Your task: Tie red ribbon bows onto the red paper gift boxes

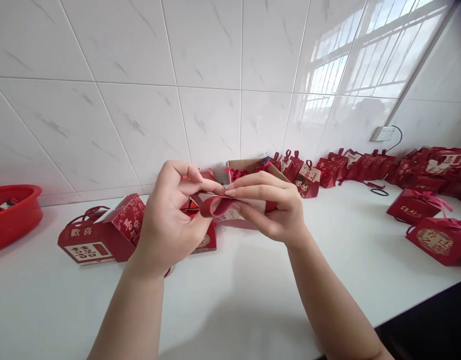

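Observation:
My left hand (177, 220) and my right hand (275, 205) meet over the white table, fingertips pinched together. Between them is a dark red ribbon (217, 206) bent into a loop, its open curl facing me. Just below and behind it shows part of a red gift box with a pale pink panel (234, 216), mostly covered by my right fingers. Whether the ribbon is fixed to that box I cannot tell. Behind my left hand stands another red box with a round patterned emblem (205, 242), partly hidden.
Left of my hands, a red gift box with cord handles (98, 240) lies beside a red plastic basin (16, 215). An open cardboard box (245, 164) with red items stands by the tiled wall. Several red gift boxes (365, 165) line the right, near a black ring (379, 192).

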{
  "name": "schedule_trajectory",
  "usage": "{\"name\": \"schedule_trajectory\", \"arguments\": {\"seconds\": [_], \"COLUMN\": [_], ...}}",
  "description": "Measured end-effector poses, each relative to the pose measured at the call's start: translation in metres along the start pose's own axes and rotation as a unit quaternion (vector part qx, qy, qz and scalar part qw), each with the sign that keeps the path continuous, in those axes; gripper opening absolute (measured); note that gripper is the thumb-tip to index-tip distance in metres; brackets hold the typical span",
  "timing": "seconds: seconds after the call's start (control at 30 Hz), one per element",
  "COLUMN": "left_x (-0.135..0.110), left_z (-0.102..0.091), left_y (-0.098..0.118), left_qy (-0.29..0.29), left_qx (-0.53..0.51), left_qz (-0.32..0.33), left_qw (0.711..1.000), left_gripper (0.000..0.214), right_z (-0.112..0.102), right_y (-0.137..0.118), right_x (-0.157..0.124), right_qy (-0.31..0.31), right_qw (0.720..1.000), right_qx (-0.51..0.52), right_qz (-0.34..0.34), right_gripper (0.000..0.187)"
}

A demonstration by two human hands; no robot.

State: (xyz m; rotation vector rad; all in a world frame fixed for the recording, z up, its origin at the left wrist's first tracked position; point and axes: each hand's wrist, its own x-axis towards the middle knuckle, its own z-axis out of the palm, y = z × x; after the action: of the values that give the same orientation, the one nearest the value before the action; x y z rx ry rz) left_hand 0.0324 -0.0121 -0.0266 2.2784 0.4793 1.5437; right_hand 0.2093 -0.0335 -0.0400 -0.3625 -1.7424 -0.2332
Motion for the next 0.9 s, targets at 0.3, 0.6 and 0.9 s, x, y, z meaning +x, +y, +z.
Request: {"name": "schedule_trajectory", "arguments": {"seconds": [0.3, 0.6, 0.9], "left_x": [0.0006, 0.0002, 0.0006], "left_z": [-0.0015, 0.0016, 0.0017], "left_y": [-0.0074, -0.0017, 0.0005], "left_qy": [0.005, 0.024, -0.001], "left_qx": [0.042, 0.111, 0.028], "left_qz": [-0.038, -0.007, -0.018], "left_qw": [0.998, 0.994, 0.999], "left_gripper": [0.03, 0.013, 0.042], "right_z": [0.0076, 0.0089, 0.0083], "right_y": [0.007, 0.0047, 0.0035], "right_x": [-0.003, -0.005, -0.0057], "right_qy": [0.025, 0.044, 0.043], "right_qw": [1.0, 0.998, 0.997], "right_qx": [0.003, 0.024, -0.012], "right_qz": [0.002, 0.043, 0.068], "right_gripper": [0.015, 0.015, 0.014]}}
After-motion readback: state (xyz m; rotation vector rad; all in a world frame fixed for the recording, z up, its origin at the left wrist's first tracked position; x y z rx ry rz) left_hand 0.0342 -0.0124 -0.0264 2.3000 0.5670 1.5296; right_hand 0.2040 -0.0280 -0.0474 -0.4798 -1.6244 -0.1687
